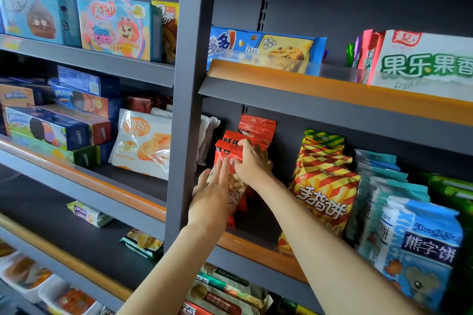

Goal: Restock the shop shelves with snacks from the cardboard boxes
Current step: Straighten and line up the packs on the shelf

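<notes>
A row of red snack bags [256, 128] stands upright on the middle shelf [258, 250], just right of the grey upright post. My right hand [252, 163] grips the top of the front red bag [225, 153]. My left hand [212, 199] lies flat with straight fingers against that bag's clear lower front, where small pale snacks show through. No cardboard box is in view.
Striped yellow-red biscuit bags [325, 181] and blue bear-biscuit bags [419, 245] stand to the right on the same shelf. The grey post [186, 110] is right beside my left hand. Cookie boxes [51, 125] and a white cookie bag [143, 143] fill the left bay.
</notes>
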Motion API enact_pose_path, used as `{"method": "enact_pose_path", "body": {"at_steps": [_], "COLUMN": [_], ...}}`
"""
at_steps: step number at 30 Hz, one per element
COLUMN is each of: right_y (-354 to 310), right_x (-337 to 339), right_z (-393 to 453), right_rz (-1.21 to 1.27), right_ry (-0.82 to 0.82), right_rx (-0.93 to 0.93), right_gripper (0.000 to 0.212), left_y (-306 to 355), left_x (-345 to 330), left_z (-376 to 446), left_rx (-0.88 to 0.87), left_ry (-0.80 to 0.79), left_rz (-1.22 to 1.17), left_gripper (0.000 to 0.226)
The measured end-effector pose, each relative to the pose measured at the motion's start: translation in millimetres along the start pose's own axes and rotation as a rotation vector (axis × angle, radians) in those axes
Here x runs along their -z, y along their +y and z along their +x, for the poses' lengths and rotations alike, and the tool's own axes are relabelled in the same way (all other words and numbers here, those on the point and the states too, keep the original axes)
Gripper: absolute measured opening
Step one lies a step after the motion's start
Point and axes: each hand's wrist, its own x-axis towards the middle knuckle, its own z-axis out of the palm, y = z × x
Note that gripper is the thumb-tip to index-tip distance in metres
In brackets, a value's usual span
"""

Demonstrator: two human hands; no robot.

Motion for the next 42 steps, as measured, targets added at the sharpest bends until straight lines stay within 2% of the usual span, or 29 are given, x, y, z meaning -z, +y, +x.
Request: {"method": "enact_pose_path", "body": {"at_steps": [4, 7, 11, 13, 15, 18, 22, 27, 29, 32, 36, 40, 42], "right_y": [-5.1, -5.9, 3.4, 6.1, 7.9, 11.6, 17.1, 19.6, 18.7, 19.9, 26.5, 23.2, 21.4], "right_x": [2.2, 8.2, 10.5, 8.5, 6.2, -1.1, -11.3, -6.0, -9.6, -23.4, -31.7, -32.2, -30.9], "right_z": [-4.9, -5.2, 1.0, 5.0, 10.5, 17.8, 19.1, 34.4, 41.1, 40.1, 38.1, 44.0, 51.2], "right_rz": [0.012, 0.045, 0.071, 0.089, 0.06, 0.08, 0.222, 0.142, 0.107, 0.019, -0.014, -0.057, -0.014], "right_ry": [0.087, 0.17, 0.244, 0.27, 0.289, 0.201, 0.149, 0.083, 0.043, -0.007, 0.078, 0.179, 0.175], "right_rx": [0.148, 0.17, 0.113, 0.061, 0.002, -0.041, -0.022, -0.174, -0.174, -0.111, -0.064, 0.008, -0.006], "right_gripper": [0.039, 0.033, 0.027, 0.025, 0.025, 0.03, 0.036, 0.067, 0.066, 0.056, 0.061, 0.066, 0.07], "left_y": [16.7, 20.1, 20.2, 23.1, 23.5, 29.6, 33.5, 31.8, 28.3, 21.6, 14.5, 12.5, 12.2], "left_x": [4.9, -5.4, -10.8, -5.8, -3.8, 4.5, 4.4, -6.1, -9.8, -10.6, -10.7, -10.5, -8.3], "left_z": [-7.2, 0.5, 7.7, 10.3, 13.9, 15.3, 20.3, 27.8, 30.0, 30.0, 28.9, 30.0, 31.6], "left_rx": [0.164, 0.176, 0.125, 0.121, 0.181, 0.317, 0.224, 0.259, 0.246, 0.229, 0.22, 0.271, 0.272], "left_ry": [-0.097, -0.133, -0.181, -0.196, -0.232, -0.311, -0.127, -0.081, -0.06, -0.057, -0.084, -0.118, -0.131], "left_rz": [0.187, 0.266, 0.307, 0.344, 0.325, 0.182, 0.14, 0.109, 0.103, 0.098, 0.12, 0.08, 0.072], "left_gripper": [0.087, 0.089, 0.093, 0.088, 0.086, 0.101, 0.096, 0.095, 0.096, 0.086, 0.076, 0.079, 0.081]}}
